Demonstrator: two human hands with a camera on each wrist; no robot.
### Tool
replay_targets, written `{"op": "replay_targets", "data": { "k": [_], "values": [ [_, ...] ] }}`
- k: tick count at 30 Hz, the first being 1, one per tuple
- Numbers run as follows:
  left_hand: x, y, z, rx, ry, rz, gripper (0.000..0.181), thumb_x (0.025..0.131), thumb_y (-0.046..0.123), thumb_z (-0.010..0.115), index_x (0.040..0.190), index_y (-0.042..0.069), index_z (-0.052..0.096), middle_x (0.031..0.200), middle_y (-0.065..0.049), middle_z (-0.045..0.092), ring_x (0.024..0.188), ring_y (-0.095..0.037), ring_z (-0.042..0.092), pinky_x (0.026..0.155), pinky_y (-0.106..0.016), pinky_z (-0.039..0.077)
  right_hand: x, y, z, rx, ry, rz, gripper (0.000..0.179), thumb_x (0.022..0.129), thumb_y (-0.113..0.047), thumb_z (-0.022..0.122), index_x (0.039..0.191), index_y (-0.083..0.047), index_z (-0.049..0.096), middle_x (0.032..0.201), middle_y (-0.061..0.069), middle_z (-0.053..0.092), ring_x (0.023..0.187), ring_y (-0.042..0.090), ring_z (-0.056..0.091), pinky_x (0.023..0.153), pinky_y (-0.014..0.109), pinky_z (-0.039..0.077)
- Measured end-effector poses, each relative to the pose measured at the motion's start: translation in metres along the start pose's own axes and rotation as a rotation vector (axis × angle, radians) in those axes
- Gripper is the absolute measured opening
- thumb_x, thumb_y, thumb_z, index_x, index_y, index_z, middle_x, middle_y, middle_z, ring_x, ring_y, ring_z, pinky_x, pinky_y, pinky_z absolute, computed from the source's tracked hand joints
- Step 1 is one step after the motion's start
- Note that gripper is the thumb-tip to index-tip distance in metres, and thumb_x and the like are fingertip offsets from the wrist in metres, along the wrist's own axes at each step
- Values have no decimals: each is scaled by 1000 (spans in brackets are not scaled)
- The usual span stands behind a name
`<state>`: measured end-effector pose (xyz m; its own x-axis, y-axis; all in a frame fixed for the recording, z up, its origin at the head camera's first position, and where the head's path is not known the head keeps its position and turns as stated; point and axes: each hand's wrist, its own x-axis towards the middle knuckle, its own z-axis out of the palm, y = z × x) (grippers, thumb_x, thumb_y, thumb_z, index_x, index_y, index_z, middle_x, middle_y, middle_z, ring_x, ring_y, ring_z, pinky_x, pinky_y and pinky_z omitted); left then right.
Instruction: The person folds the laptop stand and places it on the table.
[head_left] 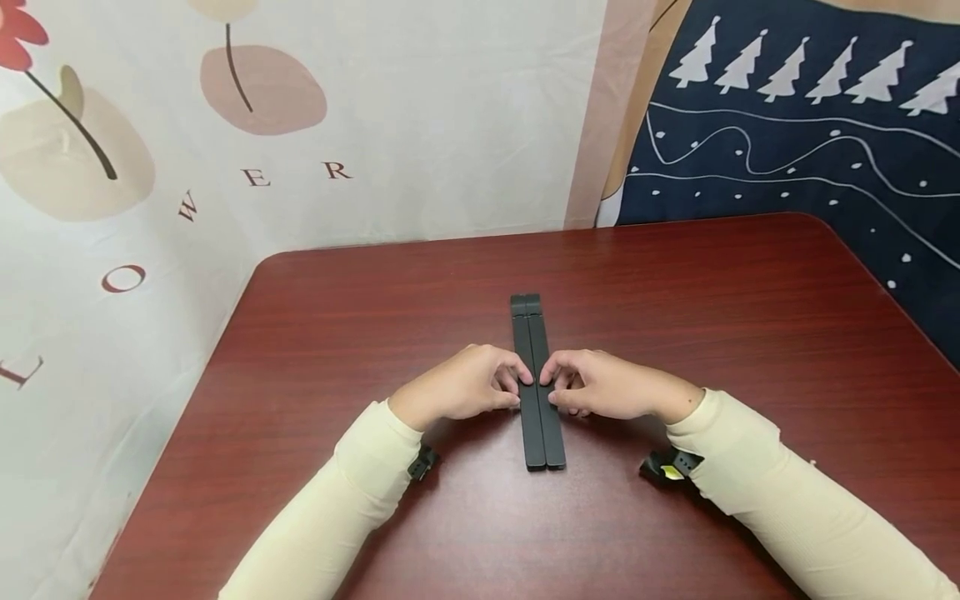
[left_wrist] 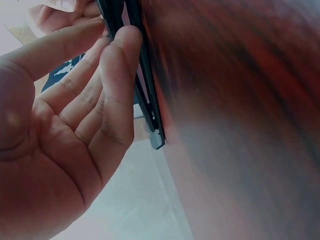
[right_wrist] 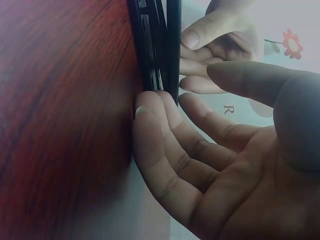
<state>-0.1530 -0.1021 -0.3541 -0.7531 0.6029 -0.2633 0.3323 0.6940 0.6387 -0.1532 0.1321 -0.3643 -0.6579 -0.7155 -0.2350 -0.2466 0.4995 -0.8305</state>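
A black folding laptop stand (head_left: 533,433) lies folded flat on the table, its two long bars side by side and pointing away from me. My left hand (head_left: 468,387) grips the left bar near its middle, thumb and index finger on top. From the other side, my right hand (head_left: 618,387) holds the right bar at about the same height. In the left wrist view, fingertips curl around the edge of the stand (left_wrist: 116,15), which shows a narrow gap between its layers. Right fingertips tuck under the lower edge of the stand (right_wrist: 173,45) in the right wrist view.
The dark red wooden table (head_left: 375,308) has rounded far corners. A pale flower-print cloth (head_left: 450,108) hangs behind and to the left; a navy cloth with white trees (head_left: 750,142) hangs at the right. Black straps (head_left: 423,462) sit at both wrists below cream sleeves (head_left: 375,467).
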Motion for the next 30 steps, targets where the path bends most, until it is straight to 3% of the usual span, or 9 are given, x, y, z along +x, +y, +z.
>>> {"op": "replay_targets", "data": {
  "k": [6, 11, 18, 26, 30],
  "values": [
    [-1, 0, 0, 48, -17, 17, 26, 90, 13, 74, 116, 13, 70, 91, 6, 76, 86, -5, 68, 93, -34, 49, 0, 1, 0, -50, -6, -9, 25, 97, -15, 61, 120, -3, 58, 83, 6, 65, 60, 13, 58, 56, 26, 49],
    [-1, 1, 1, 77, -24, 39, 24, 90, 15, 74, 114, 14, 72, 90, 7, 77, 85, -5, 68, 91, -34, 49, 0, 2, 1, -94, 2, -8, 23, 97, -14, 61, 119, -5, 58, 78, 0, 63, 57, 9, 56, 57, 25, 50],
    [-2, 2, 0, 114, -20, 39, 24, 90, 15, 73, 114, 16, 73, 90, 8, 77, 87, -5, 68, 104, -40, 40, 1, 1, 1, -98, 5, -22, 22, 98, -14, 60, 119, -5, 58, 77, 2, 64, 57, 10, 57, 58, 25, 50],
    [-4, 6, 0, 140, -8, 13, 25, 94, 21, 70, 119, 18, 71, 96, 9, 76, 87, -4, 67, 87, -31, 50, -3, 1, -3, -168, 18, -39, 24, 98, -16, 61, 119, -6, 60, 80, 0, 65, 61, 8, 58, 64, 24, 51],
    [-5, 12, -5, 196, 79, 2, 27, 98, 31, 64, 121, 20, 70, 102, 9, 75, 92, -5, 68, 86, -33, 52, -9, -5, -12, -273, 138, -45, 25, 97, -18, 63, 120, -8, 64, 92, -3, 69, 79, 7, 62, 76, 29, 53]
  ]
}}
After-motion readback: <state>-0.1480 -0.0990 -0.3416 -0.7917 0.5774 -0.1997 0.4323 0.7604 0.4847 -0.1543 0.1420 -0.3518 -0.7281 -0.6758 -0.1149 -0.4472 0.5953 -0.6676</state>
